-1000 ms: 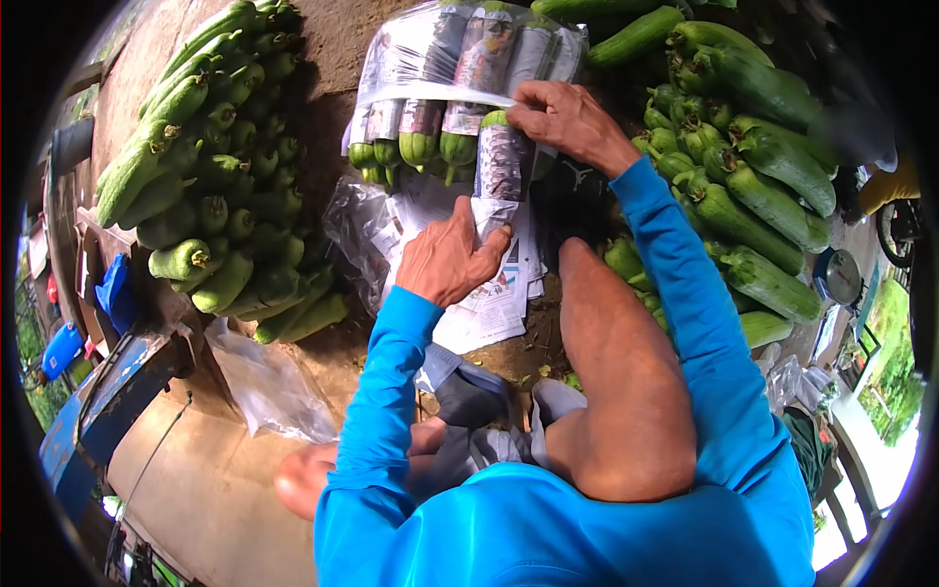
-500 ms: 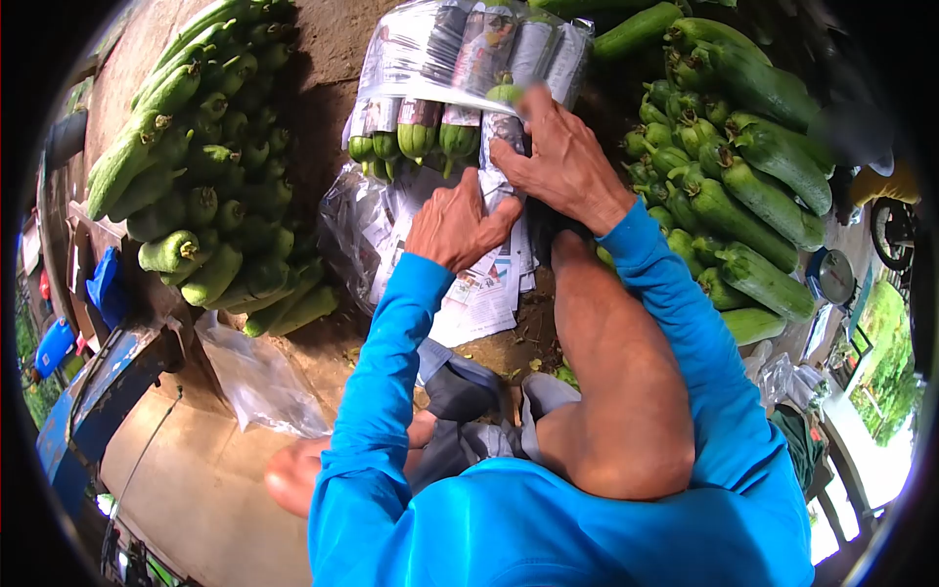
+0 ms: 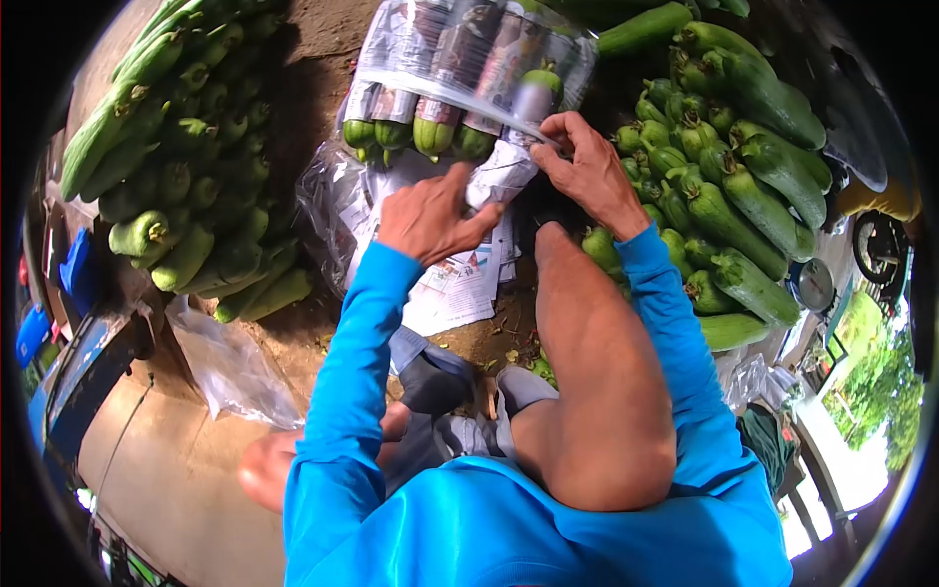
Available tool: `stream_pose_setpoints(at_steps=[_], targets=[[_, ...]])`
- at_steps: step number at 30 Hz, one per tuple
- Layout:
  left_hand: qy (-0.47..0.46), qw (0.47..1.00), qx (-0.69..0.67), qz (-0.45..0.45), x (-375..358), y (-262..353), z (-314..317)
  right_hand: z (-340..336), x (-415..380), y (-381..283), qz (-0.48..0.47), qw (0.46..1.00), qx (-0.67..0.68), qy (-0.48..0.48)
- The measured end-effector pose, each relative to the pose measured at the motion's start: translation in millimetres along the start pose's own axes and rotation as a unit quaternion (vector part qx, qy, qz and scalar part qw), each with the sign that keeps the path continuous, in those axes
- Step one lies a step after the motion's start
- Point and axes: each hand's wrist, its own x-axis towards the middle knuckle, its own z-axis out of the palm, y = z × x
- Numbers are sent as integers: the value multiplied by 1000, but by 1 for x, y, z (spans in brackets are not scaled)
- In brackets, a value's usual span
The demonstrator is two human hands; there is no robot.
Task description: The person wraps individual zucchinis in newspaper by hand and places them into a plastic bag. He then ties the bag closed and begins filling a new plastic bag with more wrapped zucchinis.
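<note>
A clear plastic bag (image 3: 460, 88) holds several long green gourds rolled in newspaper, their green ends sticking out of its mouth. My right hand (image 3: 592, 176) pinches the bag's edge between thumb and fingers at the right corner. One newspaper-wrapped gourd (image 3: 506, 168) lies slanted at that corner, its upper part under the plastic. My left hand (image 3: 430, 217) has its thumb and index finger around the lower end of this roll. Beneath it, loose newspaper sheets (image 3: 450, 298) are spread on the ground.
Big piles of unwrapped green gourds lie on the left (image 3: 186, 176) and on the right (image 3: 738, 186). An empty plastic bag (image 3: 235, 367) is on the ground at lower left. A dial scale (image 3: 812, 286) stands beyond the right pile. My bent knee (image 3: 597, 362) rises below my right hand.
My right hand has moved a little right and down, drawing the bag's edge over the slanted roll. My left hand stays at the roll's lower end. The whole view has shifted slightly.
</note>
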Motion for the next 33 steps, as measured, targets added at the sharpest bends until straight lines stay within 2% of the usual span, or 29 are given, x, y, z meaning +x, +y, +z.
stream_pose_setpoints(at_steps=[1,3,4,5,6,7,8,10,11,14,18,19,20,22,25,26,30,32,33], targets=[[-5,1000,1,2,-4,-10,3,-4,2,-11,75,996,36,-31],[24,988,-151,28,-10,-29,14,2,0,-6,59,998,8,-16],[-46,945,-318,-55,-11,-36,19,2,2,-4,36,999,-22,-1],[-85,836,-537,-75,-18,-48,27,1,1,-4,30,1000,-7,1],[-121,675,-722,-92,-23,-59,38,1,0,-5,28,1000,-7,5],[-146,570,-806,-63,-21,-64,50,3,0,-6,22,1000,-14,11],[-143,468,-869,-75,-16,-57,57,5,-1,-7,17,999,-21,16],[-11,385,-905,-183,-20,-32,73,12,-3,-8,22,999,-14,36],[-22,359,-921,-148,-19,-30,79,15,-4,-6,19,998,-15,55],[15,340,-922,-182,-19,-16,85,20,-6,-6,22,997,-18,77],[9,356,-917,-183,-7,-25,86,20,-9,-7,15,996,-45,82],[27,358,-910,-207,-6,-20,75,22,-9,-2,-21,993,-68,97],[44,361,-903,-229,-1,-14,61,23,-12,-3,-14,993,-68,97],[17,376,-897,-231,14,-1,26,23,-14,-11,-5,996,-36,87],[112,367,-885,-265,31,21,38,22,-16,-16,27,995,-46,87],[117,366,-885,-263,29,26,40,21,-14,-16,47,993,-68,89],[100,309,-920,-219,14,42,65,17,-18,-20,41,996,-34,67],[201,275,-909,-241,35,49,90,16,-19,-19,28,996,-45,74],[359,507,-776,-112,47,59,113,17,-21,-20,26,995,-54,85]])
